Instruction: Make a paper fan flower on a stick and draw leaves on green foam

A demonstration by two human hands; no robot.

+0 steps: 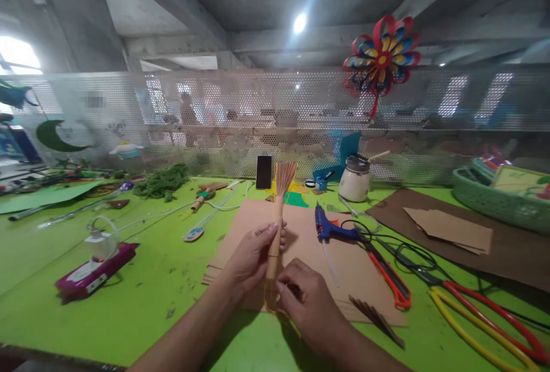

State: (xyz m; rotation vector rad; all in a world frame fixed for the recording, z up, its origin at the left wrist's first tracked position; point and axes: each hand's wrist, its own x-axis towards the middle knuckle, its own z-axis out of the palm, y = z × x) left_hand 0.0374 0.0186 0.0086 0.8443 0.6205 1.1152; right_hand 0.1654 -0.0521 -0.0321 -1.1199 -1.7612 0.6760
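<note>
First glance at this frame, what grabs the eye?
The bright green table, and at centre the left hand gripping a stick bundle fanned out at its top, the right hand at its lower end, over a cardboard sheet. Up right, a red, blue and yellow paper flower hangs on the mesh panel; a blue glue gun lies right of the hands.

Strip bundle (277, 217): thin tan strips, matt and dry; I cannot tell wood from stiff paper.
Cardboard sheet (301, 234): brown, matt, slightly rough, mid-tabletop.
Tabletop (163, 280): green, smooth, and I see a faint sheen.
Glue gun (324, 224): glossy blue plastic.
Scissors (389, 277): shiny orange-red plastic handles.
Screen (275, 108): perforated metal, dull shine, along the far edge.
Basket (494, 200): green plastic weave, right edge.
</note>
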